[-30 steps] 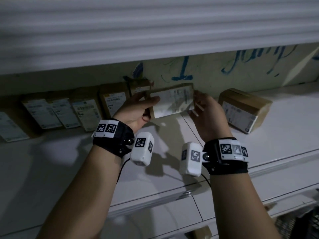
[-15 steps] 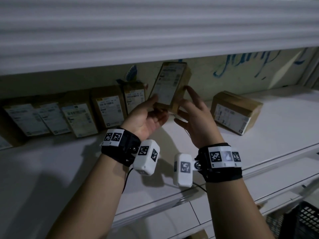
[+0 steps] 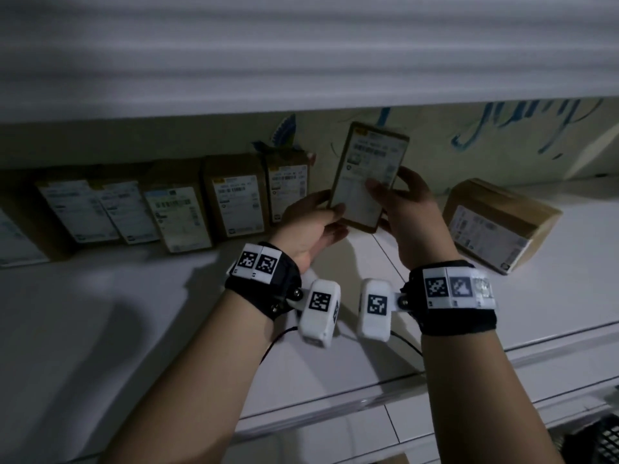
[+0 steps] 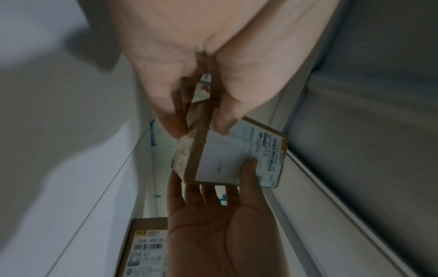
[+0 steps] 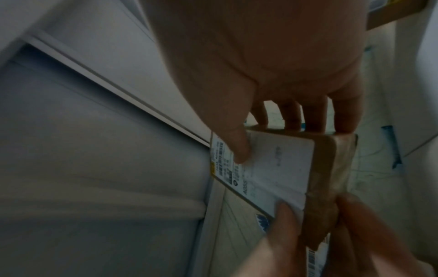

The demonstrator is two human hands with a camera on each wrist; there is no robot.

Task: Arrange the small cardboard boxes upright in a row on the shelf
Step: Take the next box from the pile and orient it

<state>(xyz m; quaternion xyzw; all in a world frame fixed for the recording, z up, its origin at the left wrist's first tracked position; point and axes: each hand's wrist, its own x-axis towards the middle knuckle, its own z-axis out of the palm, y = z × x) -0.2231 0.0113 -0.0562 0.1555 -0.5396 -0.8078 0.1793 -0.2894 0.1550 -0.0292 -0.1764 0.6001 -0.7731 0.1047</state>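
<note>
Head view: both hands, left hand (image 3: 310,222) and right hand (image 3: 407,209), are gripping the held box (image 3: 368,175) upright, just right of the row (image 3: 234,195) on the shelf (image 3: 134,313).
Left wrist: thumb pinching the label.
Right wrist: thumb pressing the label.
Risk: tilted, it may be tipping; the lying box (image 3: 499,222) is crowding the right.

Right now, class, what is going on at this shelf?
A person is lining up small cardboard boxes. Both hands hold one labelled box upright above the white shelf: the left hand pinches its lower left corner, and the right hand grips its right side with the thumb on the label. It sits just right of the row of standing boxes against the back wall. One more box lies on its side further right, not yet stood up.
</note>
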